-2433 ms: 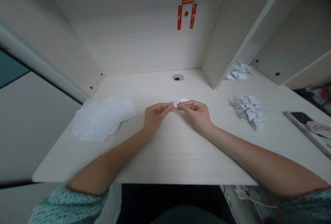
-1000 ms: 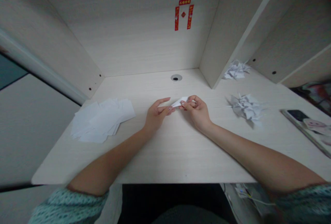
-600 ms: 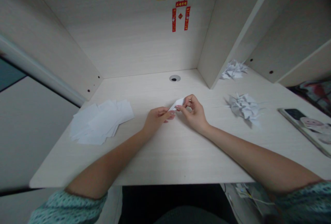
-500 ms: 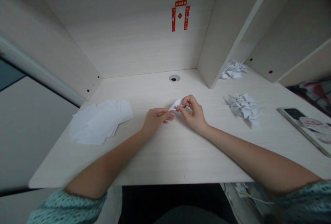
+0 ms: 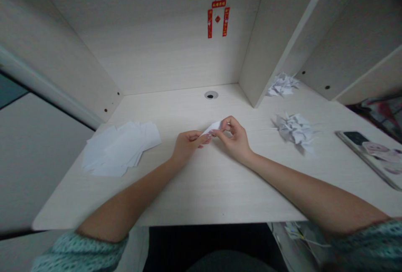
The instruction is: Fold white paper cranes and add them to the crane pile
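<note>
A small folded piece of white paper is pinched between both hands above the middle of the desk. My left hand grips its left end, thumb on top. The other end is held by my right hand, with thumb and forefinger closed on the edge. My thumbs nearly meet along the paper's lower side, and parts of the paper are hidden behind the fingers. Left of my hands lies a spread stack of white paper sheets. To the right is a pile of folded white paper pieces.
A second pile of folded paper sits behind the upright divider. At the right edge lies a phone. A round cable hole is near the back panel, which bears red paper decorations.
The paper shows as a longer, narrower strip between my fingers, and my thumbs have shifted slightly along it. Both hands keep their grip in nearly the same place.
</note>
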Available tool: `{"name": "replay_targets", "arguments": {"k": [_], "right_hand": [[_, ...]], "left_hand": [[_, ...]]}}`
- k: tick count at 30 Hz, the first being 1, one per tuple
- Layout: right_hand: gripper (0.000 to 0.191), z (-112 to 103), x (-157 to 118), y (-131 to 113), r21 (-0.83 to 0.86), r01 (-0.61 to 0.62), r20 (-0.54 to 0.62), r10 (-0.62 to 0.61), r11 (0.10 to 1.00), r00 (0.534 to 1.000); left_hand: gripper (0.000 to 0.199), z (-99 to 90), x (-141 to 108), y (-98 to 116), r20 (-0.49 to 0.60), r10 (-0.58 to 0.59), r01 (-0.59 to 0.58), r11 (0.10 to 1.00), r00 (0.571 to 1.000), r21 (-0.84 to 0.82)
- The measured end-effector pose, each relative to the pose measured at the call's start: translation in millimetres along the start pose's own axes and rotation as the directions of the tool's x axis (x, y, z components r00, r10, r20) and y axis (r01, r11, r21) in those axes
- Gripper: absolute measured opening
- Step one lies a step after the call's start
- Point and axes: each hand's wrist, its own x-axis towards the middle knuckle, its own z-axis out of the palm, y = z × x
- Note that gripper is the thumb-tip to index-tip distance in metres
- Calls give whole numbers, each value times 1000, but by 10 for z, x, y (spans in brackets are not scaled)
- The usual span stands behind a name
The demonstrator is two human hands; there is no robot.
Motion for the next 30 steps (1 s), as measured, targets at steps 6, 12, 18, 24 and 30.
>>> {"name": "replay_targets", "arguments": {"k": [6, 12, 18, 24, 30], "right_hand": [[28, 24, 11, -2, 59, -25, 4, 24, 998, 1000], [34, 38, 64, 33, 179, -87, -26, 93, 980, 995], [36, -53, 183, 125, 239, -116, -88, 141, 964, 986], [34, -167, 297, 189, 223, -19, -239, 73, 975, 968], [29, -34, 121, 154, 125, -17, 28, 13, 992, 1000]], "left_hand": [[33, 8, 0, -1, -19, 27, -26, 999, 999, 23], [33, 18, 35, -18, -50, -12, 12, 1000, 999, 12], [32, -18, 53, -9, -80, -43, 39, 997, 996, -59], [35, -89, 109, -43, -179, -16, -5, 993, 984, -116], [39, -67, 12, -15, -4, 158, -154, 967, 987, 202]]}}
